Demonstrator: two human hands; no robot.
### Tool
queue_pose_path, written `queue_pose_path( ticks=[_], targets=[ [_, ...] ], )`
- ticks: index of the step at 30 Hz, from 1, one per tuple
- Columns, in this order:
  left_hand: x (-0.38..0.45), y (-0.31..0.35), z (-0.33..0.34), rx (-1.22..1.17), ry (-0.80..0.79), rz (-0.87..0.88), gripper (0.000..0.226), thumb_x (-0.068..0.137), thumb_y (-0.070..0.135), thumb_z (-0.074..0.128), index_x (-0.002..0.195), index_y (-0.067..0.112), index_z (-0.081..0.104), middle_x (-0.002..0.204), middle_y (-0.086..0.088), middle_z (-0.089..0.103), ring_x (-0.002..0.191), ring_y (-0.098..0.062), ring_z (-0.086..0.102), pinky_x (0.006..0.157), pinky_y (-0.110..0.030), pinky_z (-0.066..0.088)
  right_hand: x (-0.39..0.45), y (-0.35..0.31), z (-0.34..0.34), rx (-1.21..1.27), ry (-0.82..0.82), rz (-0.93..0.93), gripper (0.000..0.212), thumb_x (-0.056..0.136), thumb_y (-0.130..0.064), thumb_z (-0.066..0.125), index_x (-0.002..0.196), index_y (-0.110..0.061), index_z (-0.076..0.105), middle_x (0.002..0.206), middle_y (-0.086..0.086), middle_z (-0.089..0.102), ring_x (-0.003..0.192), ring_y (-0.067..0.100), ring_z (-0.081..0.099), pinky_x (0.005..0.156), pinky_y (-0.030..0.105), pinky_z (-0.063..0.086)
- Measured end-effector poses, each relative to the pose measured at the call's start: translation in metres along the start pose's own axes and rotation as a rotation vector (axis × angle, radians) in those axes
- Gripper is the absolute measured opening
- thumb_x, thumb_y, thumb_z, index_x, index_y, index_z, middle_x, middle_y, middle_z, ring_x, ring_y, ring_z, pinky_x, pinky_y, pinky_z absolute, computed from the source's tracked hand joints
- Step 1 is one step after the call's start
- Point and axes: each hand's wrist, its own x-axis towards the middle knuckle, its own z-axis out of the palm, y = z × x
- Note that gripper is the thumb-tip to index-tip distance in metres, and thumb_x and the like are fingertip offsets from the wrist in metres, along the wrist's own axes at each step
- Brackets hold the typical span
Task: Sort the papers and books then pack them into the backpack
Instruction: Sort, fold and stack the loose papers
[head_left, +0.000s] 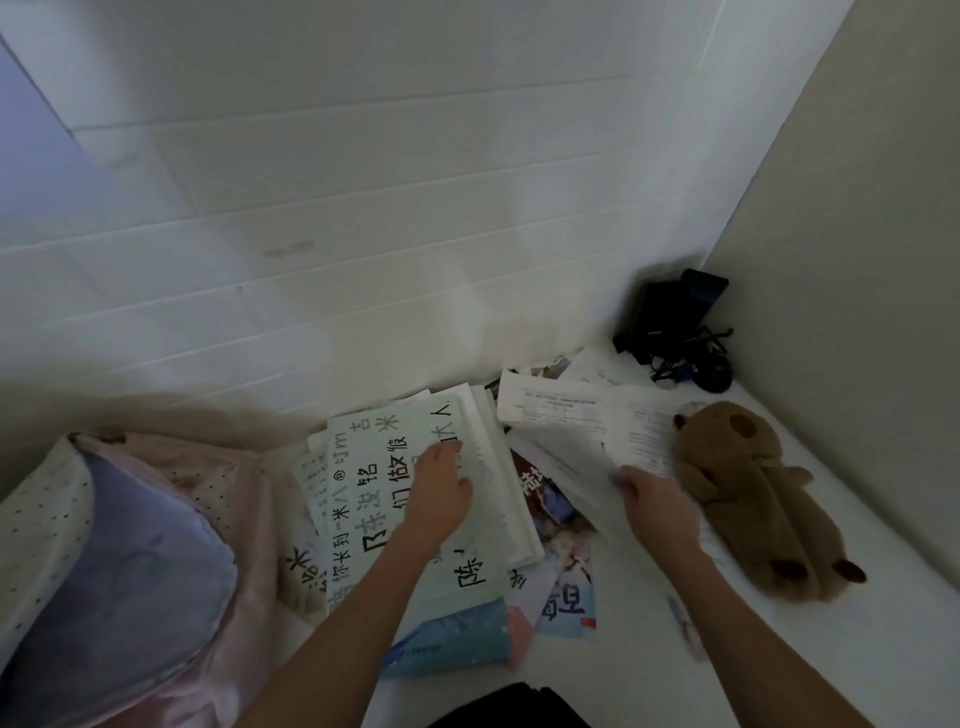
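A stack of papers and books (493, 499) lies on the white surface by the wall. On top is a pale sheet with large black handwritten characters (374, 478). My left hand (439, 488) rests on this stack with fingers spread flat. To the right, my right hand (657, 506) pinches the near edge of white printed sheets (566, 415) that are lifted off the pile. Colourful booklets (563, 587) lie underneath. A blue-covered book (452, 644) lies at the near end. A black object (511, 709) at the bottom edge may be the backpack; I cannot tell.
A brown plush toy (753, 499) lies right of the papers, touching the lifted sheets. Black electronics with cables (680, 332) sit in the far right corner. A pink and blue pillow and bedding (130, 561) fill the left. Walls close the back and right.
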Motion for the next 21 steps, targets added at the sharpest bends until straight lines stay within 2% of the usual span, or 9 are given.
queue_pose_path(
  ticks=[2,4,6,9,12,14,16,18,21],
  targets=[
    [0.001,0.009,0.003,-0.073,0.020,0.025,0.042,0.090,0.007,0.051,0.132,0.009,0.045,0.137,-0.010,0.044,0.127,-0.024,0.040,0.108,-0.030,0.030,0.007,-0.011,-0.013,0.317,0.162,0.149,0.029,0.098,-0.020,0.043,0.121,-0.012,0.060,0.097,0.015,0.067,0.083,0.027,0.062,0.071,0.032,0.048],
    [0.005,0.019,0.005,-0.175,0.048,0.006,0.035,0.092,0.013,0.053,0.127,0.010,0.051,0.127,-0.006,0.052,0.120,-0.020,0.048,0.102,-0.028,0.036,0.009,-0.028,-0.025,0.521,0.216,0.117,0.019,0.094,-0.007,0.047,0.103,-0.008,0.064,0.078,0.009,0.062,0.063,0.013,0.053,0.060,0.026,0.038],
    [0.005,0.036,0.005,-0.410,-0.007,-0.116,0.032,0.092,0.023,0.056,0.120,0.008,0.057,0.110,0.001,0.062,0.106,-0.016,0.058,0.095,-0.027,0.044,0.005,-0.044,-0.033,0.641,0.192,0.053,0.017,0.089,-0.002,0.053,0.082,-0.013,0.064,0.061,-0.004,0.055,0.053,0.002,0.043,0.058,0.024,0.033],
    [0.004,0.067,0.000,-0.959,-0.231,-0.407,0.033,0.090,0.030,0.061,0.109,0.004,0.061,0.104,-0.008,0.067,0.098,-0.022,0.064,0.090,-0.032,0.052,-0.006,-0.070,-0.044,0.740,0.217,-0.029,0.018,0.085,0.000,0.059,0.078,-0.014,0.067,0.060,-0.009,0.058,0.051,-0.001,0.047,0.058,0.023,0.036],
    [0.002,0.082,-0.002,-1.159,-0.498,-0.514,0.058,0.082,0.054,0.061,0.113,0.006,0.055,0.113,-0.013,0.061,0.098,-0.029,0.062,0.088,-0.041,0.053,-0.016,-0.104,-0.064,0.831,0.251,-0.168,0.022,0.084,0.003,0.059,0.079,-0.017,0.068,0.071,-0.014,0.065,0.065,-0.001,0.057,0.067,0.017,0.046],
    [0.002,0.082,-0.001,-1.341,-0.677,-0.459,0.088,0.069,0.072,0.060,0.123,0.003,0.053,0.121,-0.017,0.057,0.104,-0.035,0.060,0.092,-0.052,0.049,-0.025,-0.124,-0.080,0.864,0.223,-0.287,0.028,0.084,0.002,0.059,0.077,-0.024,0.066,0.068,-0.019,0.065,0.066,-0.001,0.060,0.064,0.015,0.046],
    [0.003,0.078,-0.003,-1.630,-0.749,-0.327,0.091,0.069,0.078,0.053,0.123,0.005,0.056,0.121,-0.016,0.059,0.111,-0.035,0.058,0.096,-0.054,0.044,-0.036,-0.139,-0.091,0.923,0.172,-0.359,0.035,0.085,0.002,0.059,0.076,-0.032,0.064,0.069,-0.026,0.066,0.069,-0.006,0.062,0.064,0.011,0.047],
    [0.007,0.074,-0.005,-1.821,-0.699,-0.241,0.088,0.071,0.078,0.049,0.124,0.009,0.056,0.124,-0.014,0.059,0.114,-0.032,0.057,0.102,-0.049,0.038,-0.044,-0.145,-0.093,0.988,0.164,-0.384,0.033,0.086,0.002,0.059,0.079,-0.030,0.065,0.070,-0.023,0.066,0.069,-0.005,0.063,0.062,0.011,0.047],
    [0.013,0.070,-0.007,-1.816,-0.570,-0.179,0.098,0.069,0.079,0.051,0.138,0.010,0.043,0.140,-0.020,0.044,0.128,-0.037,0.045,0.109,-0.051,0.030,-0.049,-0.141,-0.085,1.147,0.191,-0.302,0.009,0.088,-0.012,0.060,0.081,-0.018,0.059,0.071,0.000,0.062,0.068,0.010,0.060,0.062,0.023,0.046]
  ],
)
